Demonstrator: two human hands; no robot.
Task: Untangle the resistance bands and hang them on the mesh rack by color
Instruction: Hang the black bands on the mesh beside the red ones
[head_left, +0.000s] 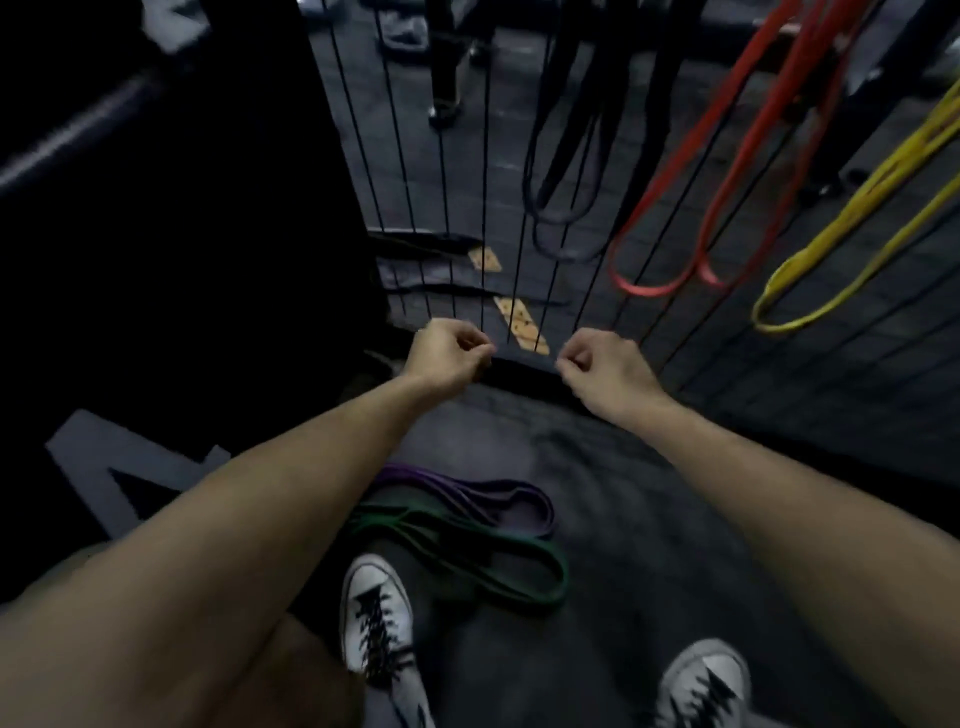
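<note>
Head view: dark gym floor (597, 649), dim and blurry. Mesh rack (485, 171) far centre, with black bands (563, 171), red bands (670, 244), yellow band (831, 270) hanging. Left hand (448, 358) and right hand (608, 371) outstretched, fingers curled pinching a dark band (524, 364) between them. Purple band (483, 499), green band (493, 561) on floor near white sneakers (376, 618).

A dim gym: a black wire mesh rack (483, 208) carries looped black bands (563, 156), red bands (670, 218) and yellow bands (841, 244) (grouped by color). Dark rubber-tile floor (649, 571) lies below the rack, with large pale lettering (104, 478) to its left.
</note>
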